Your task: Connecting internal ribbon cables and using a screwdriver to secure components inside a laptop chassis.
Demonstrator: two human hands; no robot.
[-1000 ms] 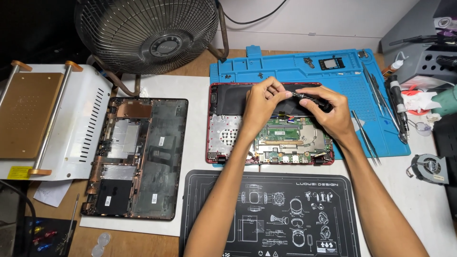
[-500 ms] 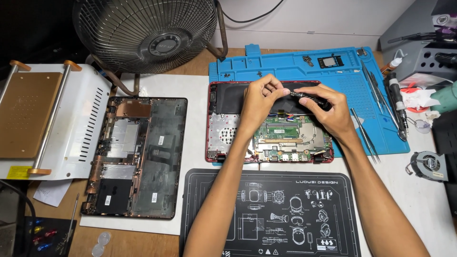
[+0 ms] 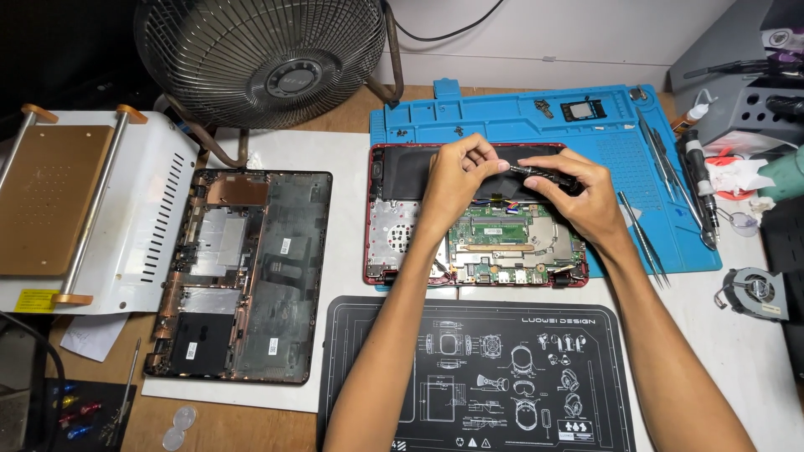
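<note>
An opened red laptop base (image 3: 369, 219) lies partly on a blue work mat (image 3: 519, 117), its green circuit board (image 3: 502, 243) and black battery (image 3: 400, 176) exposed. Both my hands hover over its far edge. My right hand (image 3: 586, 197) grips a slim black tool (image 3: 544, 172), held level above the battery. My left hand (image 3: 456, 180) pinches the tool's left end with thumb and fingertips. What sits at that tip is hidden by my fingers.
The laptop's removed bottom cover (image 3: 276, 276) lies to the left on white paper. A black printed mat (image 3: 469, 368) is in front, a metal fan (image 3: 268, 59) behind. Tweezers (image 3: 641, 234), a screwdriver (image 3: 699, 184) and a small cooling fan (image 3: 754, 293) sit at right, a white heating machine (image 3: 50, 192) at far left.
</note>
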